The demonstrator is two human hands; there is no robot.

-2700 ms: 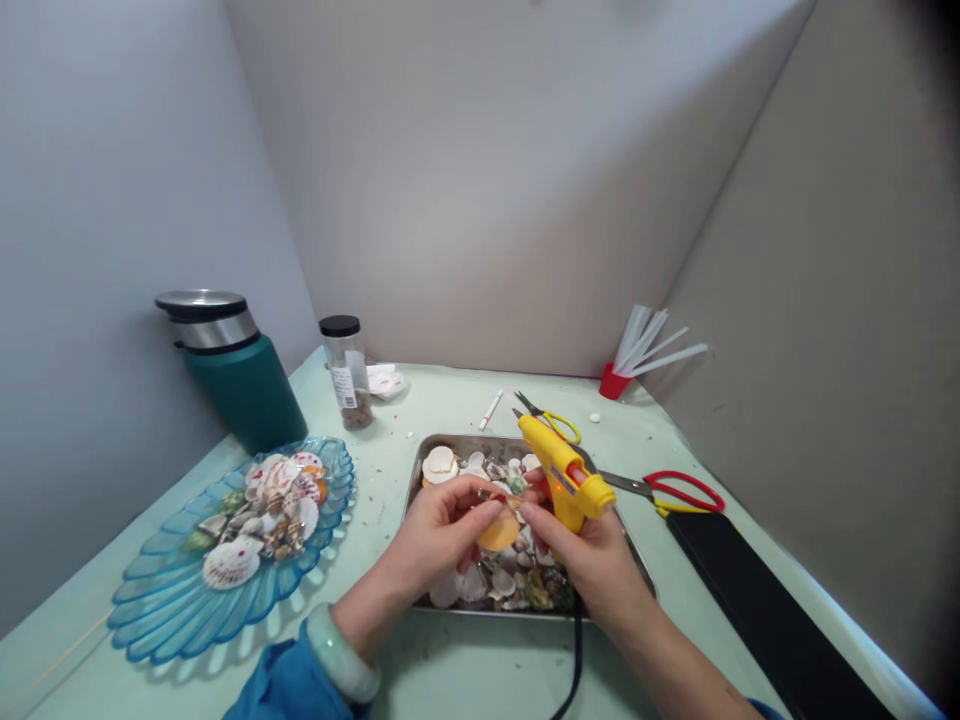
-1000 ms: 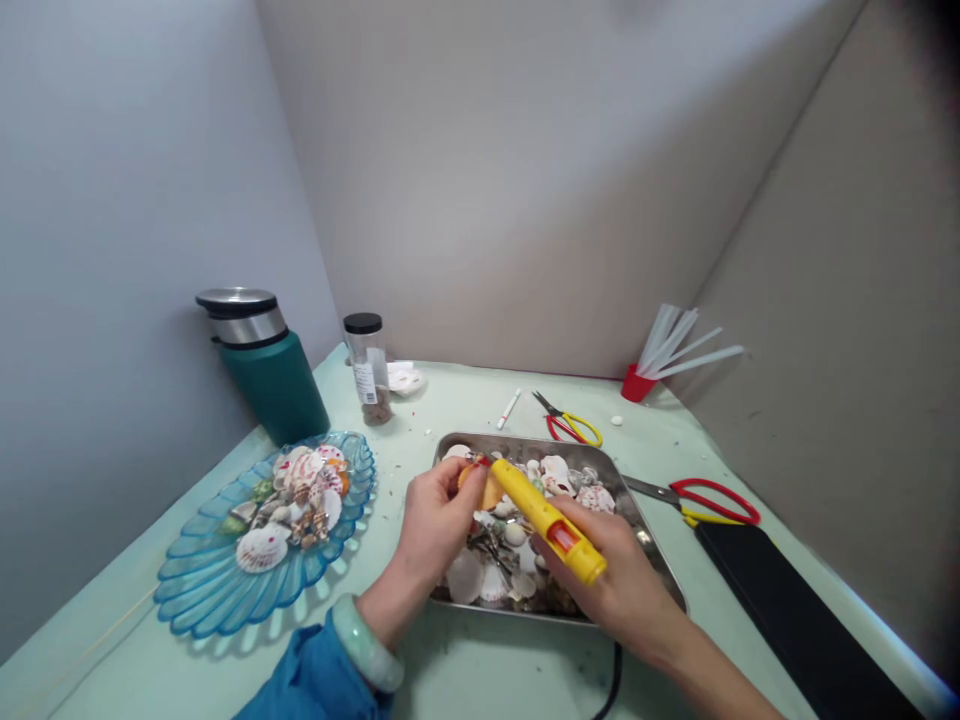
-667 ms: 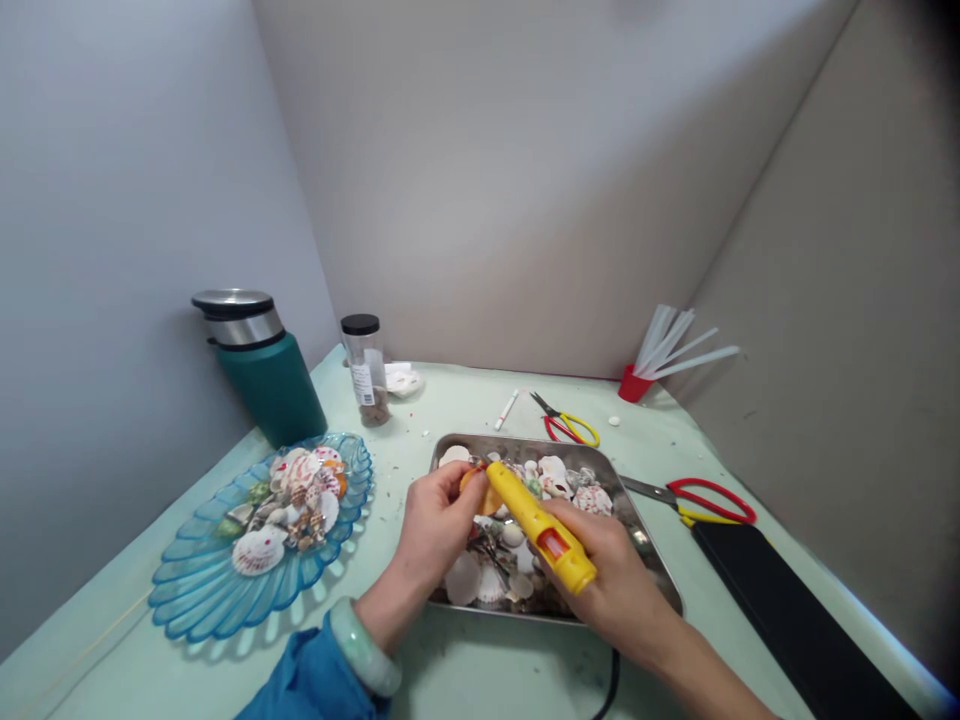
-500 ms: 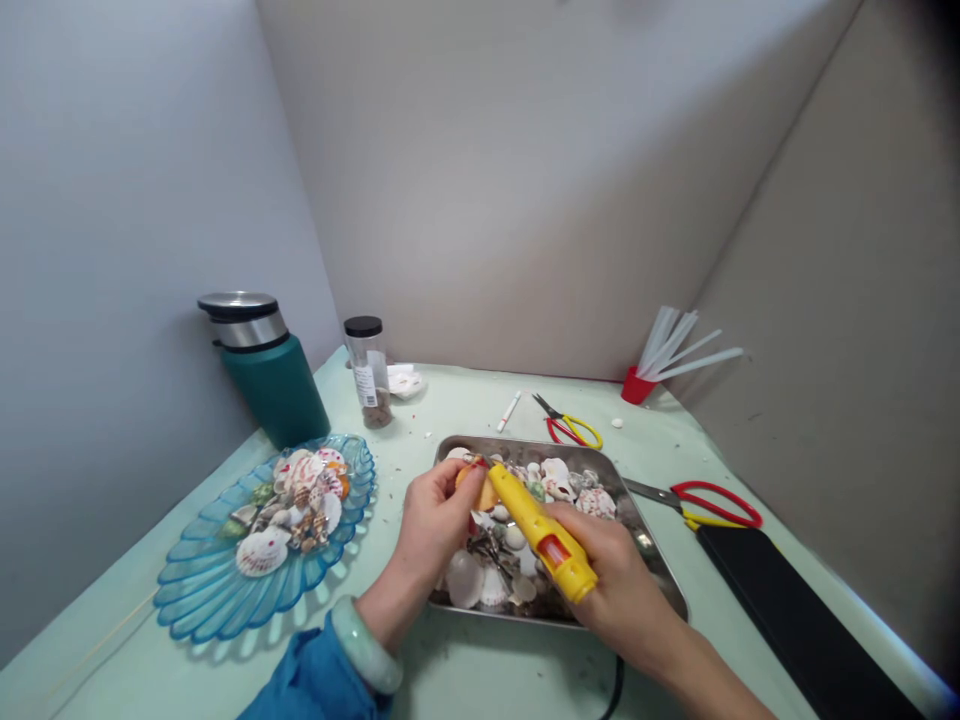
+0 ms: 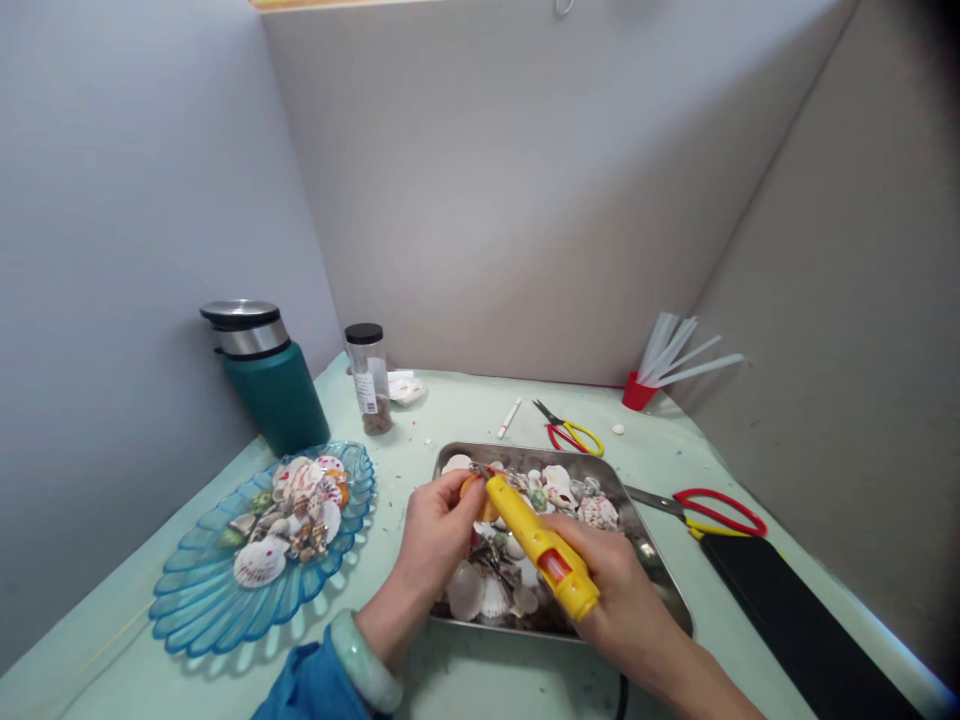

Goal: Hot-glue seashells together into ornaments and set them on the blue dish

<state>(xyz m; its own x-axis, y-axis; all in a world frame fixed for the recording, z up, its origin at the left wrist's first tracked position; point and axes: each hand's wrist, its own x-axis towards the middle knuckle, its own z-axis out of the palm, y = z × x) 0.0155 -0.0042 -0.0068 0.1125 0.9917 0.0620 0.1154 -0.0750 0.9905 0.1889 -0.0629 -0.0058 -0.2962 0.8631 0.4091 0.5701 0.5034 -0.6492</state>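
Glue gun (image 5: 534, 535) aimed at a small orange piece (image 5: 488, 511) above a tray (image 5: 651, 540).
At the lower centre of the frame, the orange piece sits in the left hand (image 5: 437, 530), its grip pinched on it between thumb and fingers; the glue gun's tip is at or just beside it, and contact cannot be told. The right hand (image 5: 611, 580) has its grip clamped round the glue gun's handle, mostly hidden. The step in hand looks like gluing; the next move seems to call for a steady tip and a firmly held piece. The left hand angles up from the lower left, the right from the lower right, back upward. Shells (image 5: 598, 513) lie in the tray on the table (image 5: 502, 680); a blue plate (image 5: 202, 605) stands at left.
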